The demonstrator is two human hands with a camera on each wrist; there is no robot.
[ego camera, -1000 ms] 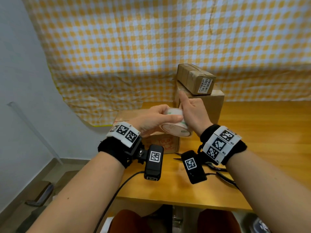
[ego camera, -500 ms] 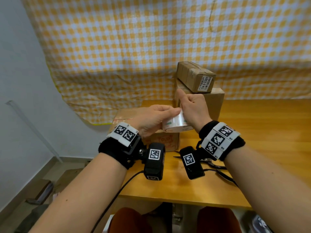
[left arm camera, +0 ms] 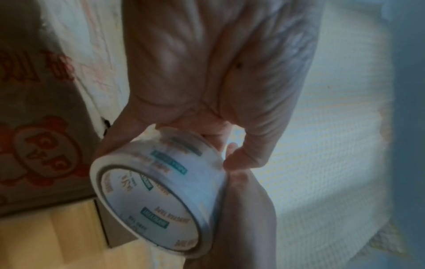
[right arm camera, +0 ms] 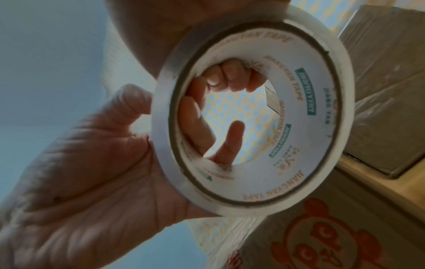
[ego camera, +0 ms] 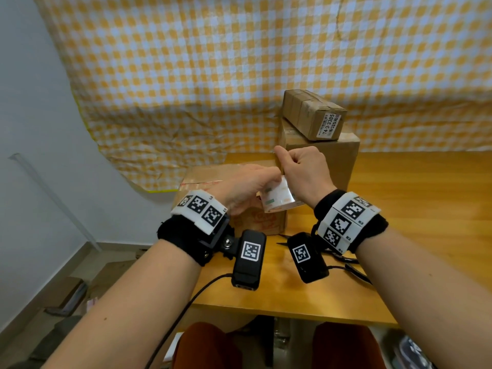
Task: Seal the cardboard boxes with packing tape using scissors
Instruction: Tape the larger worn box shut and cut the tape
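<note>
My left hand grips the tape roll above the printed box, while my right hand pinches its free end; judged best practice is a steady, straight pull with the roll held firm. The scissors lie on the wooden table, largely hidden behind my right wrist, and a checked cloth backs the scene.

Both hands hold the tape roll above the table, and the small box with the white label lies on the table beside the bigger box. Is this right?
Not quite. In the head view the small box with the white label lies on top of the bigger box, not on the table beside it. The rest holds: the left hand and right hand hold the tape roll above the table.
</note>
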